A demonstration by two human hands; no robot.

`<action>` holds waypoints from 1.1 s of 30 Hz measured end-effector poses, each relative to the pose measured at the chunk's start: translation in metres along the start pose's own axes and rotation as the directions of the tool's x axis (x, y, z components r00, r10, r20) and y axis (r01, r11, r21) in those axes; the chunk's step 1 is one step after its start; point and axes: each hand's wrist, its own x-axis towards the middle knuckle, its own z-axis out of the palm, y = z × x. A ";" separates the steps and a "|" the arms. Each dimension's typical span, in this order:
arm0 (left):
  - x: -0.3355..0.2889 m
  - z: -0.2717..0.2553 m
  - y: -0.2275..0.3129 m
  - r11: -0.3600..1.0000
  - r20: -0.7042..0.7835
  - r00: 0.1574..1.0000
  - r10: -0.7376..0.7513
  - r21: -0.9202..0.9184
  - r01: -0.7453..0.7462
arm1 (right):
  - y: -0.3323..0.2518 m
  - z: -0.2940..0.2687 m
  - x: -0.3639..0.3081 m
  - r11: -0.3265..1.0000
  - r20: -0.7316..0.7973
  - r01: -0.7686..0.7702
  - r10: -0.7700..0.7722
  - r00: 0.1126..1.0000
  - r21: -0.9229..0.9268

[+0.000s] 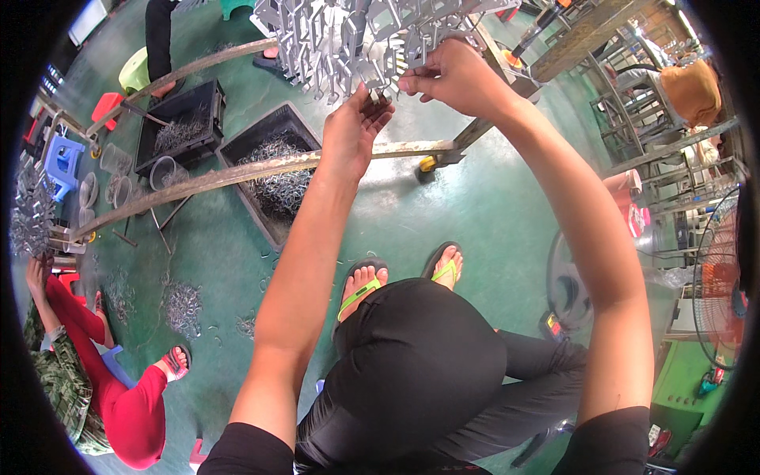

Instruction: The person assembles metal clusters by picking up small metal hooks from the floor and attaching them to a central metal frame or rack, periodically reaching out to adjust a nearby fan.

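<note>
Both my arms reach up to a rack of hanging grey metal parts (pixel 348 36) at the top of the view. My left hand (pixel 356 127) is raised under the rack, its fingers cupped around a small grey metal piece (pixel 377 96) at the fingertips. My right hand (pixel 451 75) pinches at the lower edge of the hanging parts, just right of the left hand. Whether the right fingers hold a part or a hook is hard to tell. Below, my black trousers and my feet in green-strapped sandals (pixel 360 289) show.
A rusty metal rail (pixel 237 170) crosses under my left arm. Two black crates of wire hooks (pixel 273 170) sit on the green floor, with hooks scattered nearby (pixel 182 305). A person in red trousers (pixel 119 396) sits at lower left. A fan (pixel 720 293) stands at right.
</note>
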 end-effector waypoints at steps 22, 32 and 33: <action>-0.016 -0.019 -0.006 0.986 0.138 0.983 -0.124 0.129 0.106 | -0.029 -0.013 -0.026 0.908 0.047 0.008 0.014 0.999 -0.420; -0.003 -0.048 -0.034 0.977 0.090 0.986 -0.143 0.170 0.127 | -0.001 0.012 -0.046 0.985 -0.017 0.018 -0.021 1.000 -0.169; 0.000 -0.060 -0.031 0.985 0.108 0.984 -0.143 0.107 0.132 | -0.011 0.014 -0.044 0.990 0.004 0.005 -0.004 1.000 -0.142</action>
